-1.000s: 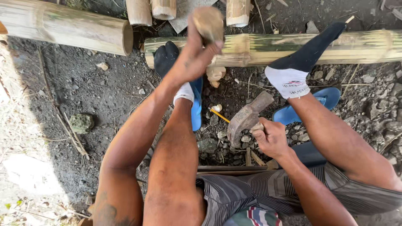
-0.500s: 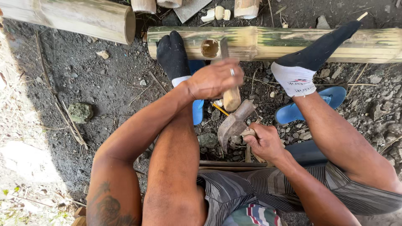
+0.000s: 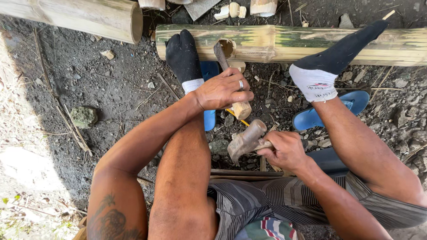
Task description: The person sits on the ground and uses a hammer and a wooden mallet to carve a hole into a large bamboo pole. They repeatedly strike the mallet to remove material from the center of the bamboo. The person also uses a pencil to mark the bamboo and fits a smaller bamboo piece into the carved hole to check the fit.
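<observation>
Wooden handle first: a chisel is held in a closed grip by the left hand, fingers wrapped round it with the pale butt end sticking out below the fist, near the middle of the frame. Its dark blade runs up and slightly left, and the tip is set into a squarish notch already cut in the greenish bamboo pole lying across the top of the frame. So the chisel's long axis goes roughly top to bottom, crosswise to the pole.

Just below and right of that butt end, a hammer is gripped tight by the right hand, head pointed up-left toward the chisel's end, close but not touching. The right hand is the nearer one to the butt; the left is already on the tool.

Both feet in socks are braced against the pole, black sock left of the notch, black-and-white sock right of it. Blue sandals are seen underneath. A second bamboo pole lies at upper left, with some cut bamboo bits at the top edge. It's all done on a dark dirt ground littered with stones and splinters, outdoors by the look of it.
</observation>
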